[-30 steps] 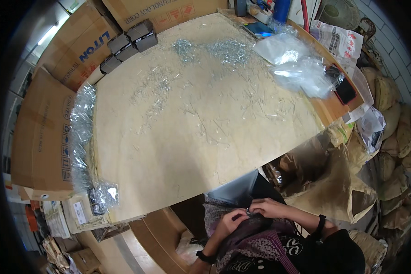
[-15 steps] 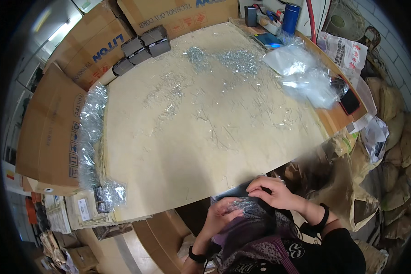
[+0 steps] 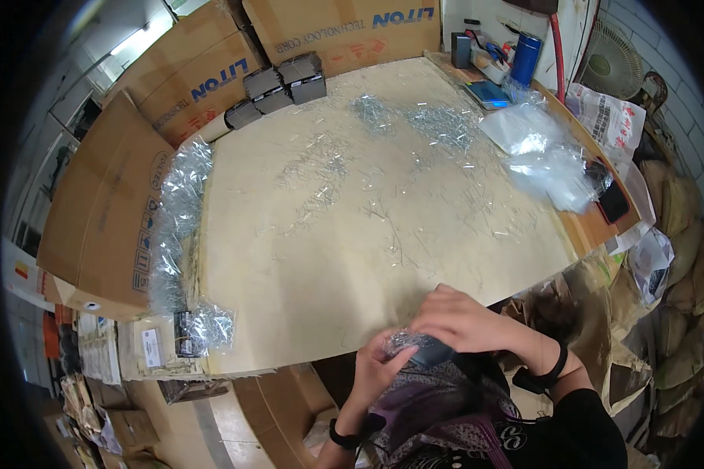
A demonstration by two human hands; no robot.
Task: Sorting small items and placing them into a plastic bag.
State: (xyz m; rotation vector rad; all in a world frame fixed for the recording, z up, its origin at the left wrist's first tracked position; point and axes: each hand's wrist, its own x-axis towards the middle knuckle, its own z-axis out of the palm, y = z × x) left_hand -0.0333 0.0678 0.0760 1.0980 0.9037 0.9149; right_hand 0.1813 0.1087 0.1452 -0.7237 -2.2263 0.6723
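At the near edge of the table, my left hand is closed round a small clear plastic bag with shiny contents, seemingly thin metal pins. My right hand is bent over the bag's right side, fingers curled and pressed together; what lies between them is hidden. Below the fingers a smooth grey-blue surface shows, which may be part of the bag. Many thin metal pins lie heaped and scattered over the pale tabletop.
Filled clear bags line the table's left edge beside a cardboard box. Dark grey small packs stand at the back. Empty-looking plastic bags, a phone, a small scale and a blue canister are on the right.
Both hands have risen toward the table edge with the bag, and my right hand has closed in over it. The whole view has shifted slightly.
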